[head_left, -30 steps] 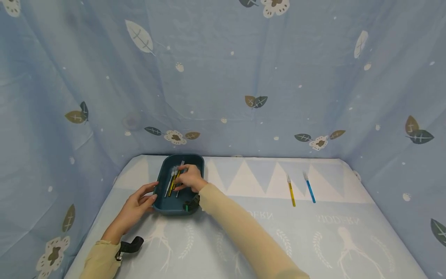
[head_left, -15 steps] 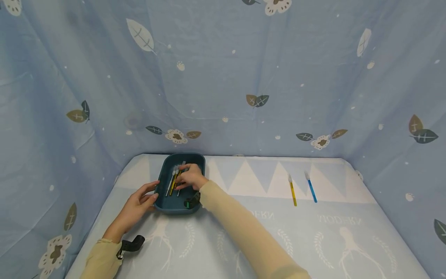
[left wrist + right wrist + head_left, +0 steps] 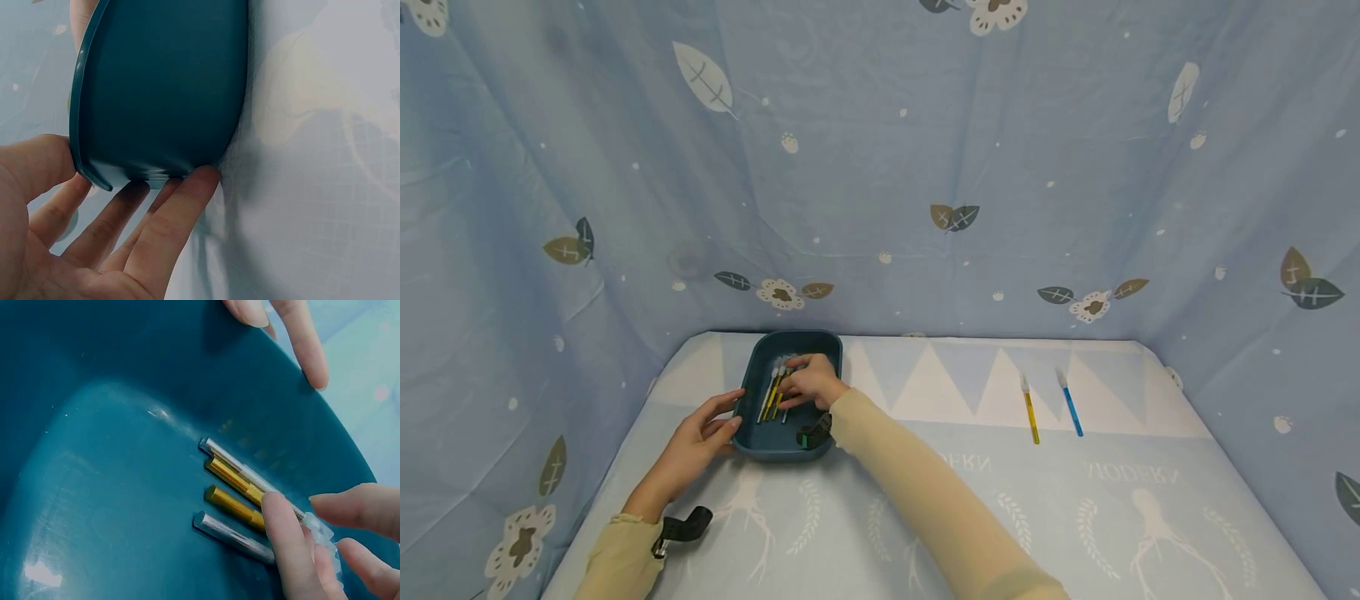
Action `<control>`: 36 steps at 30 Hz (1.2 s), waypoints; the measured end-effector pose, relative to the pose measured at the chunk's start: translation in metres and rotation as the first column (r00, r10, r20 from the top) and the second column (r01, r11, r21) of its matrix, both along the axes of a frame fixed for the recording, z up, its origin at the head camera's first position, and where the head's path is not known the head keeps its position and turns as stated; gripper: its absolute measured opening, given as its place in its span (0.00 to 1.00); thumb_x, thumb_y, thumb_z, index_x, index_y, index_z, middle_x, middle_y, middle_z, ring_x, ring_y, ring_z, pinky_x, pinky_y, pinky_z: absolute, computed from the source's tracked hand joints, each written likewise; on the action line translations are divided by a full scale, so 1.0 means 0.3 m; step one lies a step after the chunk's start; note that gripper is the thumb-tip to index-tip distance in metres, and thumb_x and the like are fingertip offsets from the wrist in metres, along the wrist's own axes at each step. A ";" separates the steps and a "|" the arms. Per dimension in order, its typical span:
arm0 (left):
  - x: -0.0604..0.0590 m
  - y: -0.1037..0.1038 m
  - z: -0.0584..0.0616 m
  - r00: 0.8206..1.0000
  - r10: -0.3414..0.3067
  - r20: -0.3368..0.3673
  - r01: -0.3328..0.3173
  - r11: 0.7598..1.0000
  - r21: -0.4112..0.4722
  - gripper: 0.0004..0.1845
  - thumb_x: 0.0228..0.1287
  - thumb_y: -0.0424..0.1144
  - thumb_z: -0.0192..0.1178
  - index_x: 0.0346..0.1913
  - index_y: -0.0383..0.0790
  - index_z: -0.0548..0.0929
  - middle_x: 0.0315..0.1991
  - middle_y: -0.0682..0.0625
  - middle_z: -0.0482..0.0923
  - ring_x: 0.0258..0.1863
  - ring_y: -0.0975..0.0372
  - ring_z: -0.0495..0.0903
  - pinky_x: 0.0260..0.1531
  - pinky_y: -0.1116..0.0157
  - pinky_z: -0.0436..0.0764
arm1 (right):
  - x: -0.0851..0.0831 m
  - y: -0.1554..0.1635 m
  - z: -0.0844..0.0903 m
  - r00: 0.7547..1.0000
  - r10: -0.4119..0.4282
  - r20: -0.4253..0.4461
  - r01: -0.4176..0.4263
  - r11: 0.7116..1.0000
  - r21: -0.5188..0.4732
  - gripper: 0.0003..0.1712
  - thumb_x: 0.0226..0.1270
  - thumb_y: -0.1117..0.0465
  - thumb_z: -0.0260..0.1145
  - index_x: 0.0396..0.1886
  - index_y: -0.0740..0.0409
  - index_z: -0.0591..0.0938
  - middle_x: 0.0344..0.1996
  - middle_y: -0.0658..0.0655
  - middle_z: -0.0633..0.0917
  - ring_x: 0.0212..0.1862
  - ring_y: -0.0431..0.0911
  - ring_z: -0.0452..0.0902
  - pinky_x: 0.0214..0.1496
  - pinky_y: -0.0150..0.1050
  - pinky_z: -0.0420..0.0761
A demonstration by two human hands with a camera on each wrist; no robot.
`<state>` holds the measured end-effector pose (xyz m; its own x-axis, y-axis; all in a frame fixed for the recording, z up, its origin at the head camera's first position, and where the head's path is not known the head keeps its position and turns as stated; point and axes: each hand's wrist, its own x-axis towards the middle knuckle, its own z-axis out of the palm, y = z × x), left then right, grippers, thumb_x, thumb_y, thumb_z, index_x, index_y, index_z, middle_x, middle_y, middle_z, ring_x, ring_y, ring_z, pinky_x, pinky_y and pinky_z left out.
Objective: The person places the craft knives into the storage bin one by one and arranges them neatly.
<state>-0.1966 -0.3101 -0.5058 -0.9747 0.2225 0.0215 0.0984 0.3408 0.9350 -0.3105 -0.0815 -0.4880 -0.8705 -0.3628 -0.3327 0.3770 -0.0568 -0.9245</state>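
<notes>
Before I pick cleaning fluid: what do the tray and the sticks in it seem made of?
Tray: likely plastic, teal, smooth semi-gloss with soft highlights. Sticks: handles look like metal, gold and silver with fine ribbed texture and sheen, though coated plastic is possible.

The right hand (image 3: 808, 385) is nudging the bundle of craft knives (image 3: 773, 392) inside the teal tray (image 3: 752, 442): over the last second the knives are drawing closer together and lining up side by side, their capped ends now gathering toward the tray's far edge. The fingers (image 3: 284, 547) are shifting slightly leftward across the handles, and in the right wrist view one fingertip is resting on a gold handle (image 3: 234, 506) while the others are hovering just above.
</notes>
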 end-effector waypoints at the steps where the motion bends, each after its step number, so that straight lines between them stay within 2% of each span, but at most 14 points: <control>1: 0.000 -0.001 0.000 1.000 -0.001 0.000 0.001 1.000 -0.001 0.32 0.89 0.39 0.57 0.86 0.34 0.61 0.79 0.26 0.63 0.70 0.32 0.74 0.47 0.57 0.89 | 0.002 0.000 0.000 1.000 -0.001 0.002 0.001 1.000 -0.005 0.34 0.67 0.84 0.67 0.73 0.74 0.76 0.45 0.69 0.87 0.54 0.67 0.88 0.50 0.55 0.91; 7: 0.005 0.001 0.004 1.000 -0.002 0.007 0.002 1.000 0.006 0.32 0.88 0.38 0.57 0.86 0.35 0.60 0.80 0.26 0.61 0.72 0.31 0.73 0.48 0.57 0.89 | 0.009 0.004 0.011 1.000 0.015 -0.011 -0.016 0.999 -0.028 0.35 0.69 0.82 0.68 0.75 0.75 0.74 0.51 0.70 0.87 0.57 0.67 0.87 0.53 0.55 0.90; 15: 0.000 0.004 0.001 1.000 0.004 0.013 -0.004 1.000 -0.005 0.31 0.89 0.37 0.56 0.86 0.35 0.60 0.80 0.26 0.61 0.72 0.32 0.73 0.48 0.60 0.89 | 0.005 0.023 0.057 0.997 0.056 -0.044 -0.058 0.997 -0.050 0.35 0.72 0.81 0.68 0.77 0.72 0.73 0.46 0.69 0.89 0.57 0.65 0.88 0.51 0.52 0.91; 20: -0.001 0.003 -0.003 1.000 0.002 0.012 -0.002 1.000 -0.011 0.32 0.89 0.38 0.56 0.86 0.35 0.60 0.80 0.26 0.61 0.73 0.31 0.71 0.48 0.62 0.89 | 0.019 0.073 0.110 0.988 0.109 -0.111 -0.117 0.991 -0.070 0.35 0.73 0.81 0.68 0.77 0.71 0.73 0.56 0.76 0.86 0.59 0.68 0.86 0.48 0.51 0.92; 25: 0.000 0.000 -0.001 1.000 0.003 0.019 -0.003 1.000 -0.011 0.32 0.89 0.39 0.56 0.86 0.36 0.61 0.81 0.27 0.60 0.73 0.31 0.71 0.48 0.63 0.89 | 0.041 0.140 0.157 0.976 0.153 -0.152 -0.167 0.983 -0.080 0.33 0.74 0.79 0.69 0.77 0.71 0.74 0.61 0.77 0.82 0.64 0.73 0.81 0.55 0.60 0.89; 28: 0.000 -0.003 -0.002 1.000 0.003 0.020 -0.003 1.000 -0.012 0.32 0.89 0.39 0.56 0.86 0.36 0.61 0.81 0.26 0.60 0.74 0.30 0.70 0.48 0.62 0.89 | 0.055 0.177 0.180 0.970 0.170 -0.174 -0.184 0.981 -0.067 0.33 0.74 0.78 0.70 0.76 0.69 0.75 0.59 0.74 0.84 0.61 0.68 0.85 0.57 0.62 0.88; 33: 0.001 -0.002 -0.001 1.000 0.003 0.020 -0.003 1.000 -0.010 0.32 0.89 0.38 0.56 0.86 0.36 0.60 0.81 0.26 0.59 0.74 0.30 0.70 0.49 0.62 0.89 | 0.084 0.233 0.215 0.957 0.190 -0.219 -0.210 0.975 -0.071 0.32 0.75 0.77 0.71 0.76 0.66 0.77 0.49 0.64 0.88 0.51 0.55 0.90 0.58 0.65 0.86; 36: 0.002 -0.001 0.001 1.000 0.001 0.022 -0.001 1.000 -0.013 0.32 0.89 0.38 0.56 0.86 0.36 0.60 0.81 0.27 0.59 0.74 0.30 0.69 0.49 0.62 0.88 | 0.103 0.269 0.235 0.948 0.205 -0.243 -0.229 0.971 -0.072 0.32 0.75 0.76 0.71 0.77 0.65 0.77 0.50 0.63 0.87 0.52 0.55 0.89 0.59 0.67 0.84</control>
